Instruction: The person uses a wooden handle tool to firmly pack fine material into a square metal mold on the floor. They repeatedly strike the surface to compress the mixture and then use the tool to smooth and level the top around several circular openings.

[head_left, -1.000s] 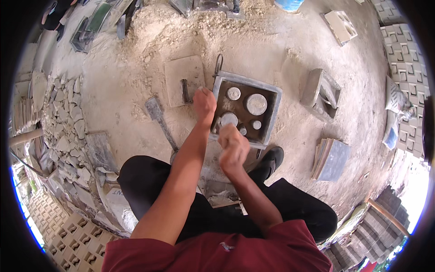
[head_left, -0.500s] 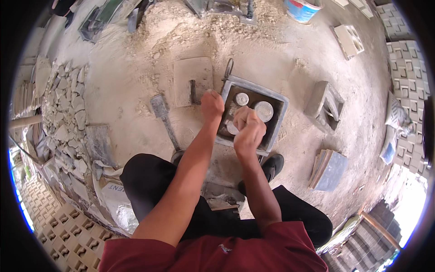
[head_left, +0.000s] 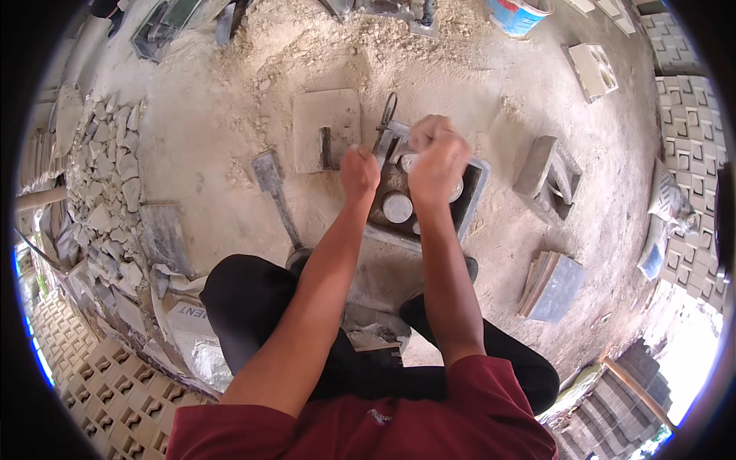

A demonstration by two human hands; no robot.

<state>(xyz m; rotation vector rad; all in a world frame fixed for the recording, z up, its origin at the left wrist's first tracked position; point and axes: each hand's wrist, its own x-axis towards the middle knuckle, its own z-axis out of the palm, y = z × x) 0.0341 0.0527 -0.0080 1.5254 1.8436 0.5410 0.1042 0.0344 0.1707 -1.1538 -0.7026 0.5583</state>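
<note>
A square grey metal mould [head_left: 479, 184] stands on the dusty floor in front of me, a wire loop [head_left: 391, 103] rising at its far left corner. Inside it are several round cores; the pale disc top of one core [head_left: 398, 207] shows near the middle. Closed at the mould's left side is my left hand [head_left: 359, 176]; whatever it grips is hidden by the fingers. Above the mould's far part, my right hand [head_left: 441, 161] is clenched in a fist. Its fingers face away, so I cannot make out what they hold, and it covers some of the cores.
A flat plate with a slot [head_left: 326, 115] and a flat-bladed tool [head_left: 268, 172] lie left of the mould. Broken shards [head_left: 111, 176] are piled far left. Hollow block [head_left: 548, 180] and stacked tiles [head_left: 553, 287] sit right. Loose powder [head_left: 307, 46] and a bucket [head_left: 517, 17] are beyond.
My right hand has moved away from me and slightly right, from the mould's near middle to its far part, uncovering a near core. My left hand stays about where it was.
</note>
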